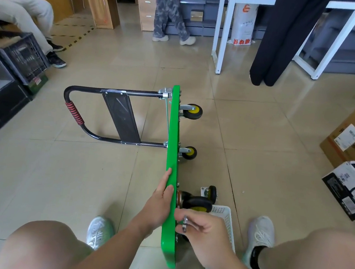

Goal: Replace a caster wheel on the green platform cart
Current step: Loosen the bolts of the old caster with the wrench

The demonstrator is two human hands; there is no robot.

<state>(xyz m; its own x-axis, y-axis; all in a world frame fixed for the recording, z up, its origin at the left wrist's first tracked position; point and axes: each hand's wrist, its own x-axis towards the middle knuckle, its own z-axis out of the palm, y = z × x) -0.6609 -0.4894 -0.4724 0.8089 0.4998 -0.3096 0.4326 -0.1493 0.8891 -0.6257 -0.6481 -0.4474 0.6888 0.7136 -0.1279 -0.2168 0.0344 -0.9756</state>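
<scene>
Now left hand [160, 201] presses cart [175, 134]; right hand [204, 238] pinches tool [184, 224]

No legible txt; sack [244, 25], box [351, 139] labels blurred.

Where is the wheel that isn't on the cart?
Find the green platform cart standing on its edge. On its wheel side, just beyond the white basket, a small caster wheel lies by itself. Unlike the others, it isn't fixed to the cart.
</scene>
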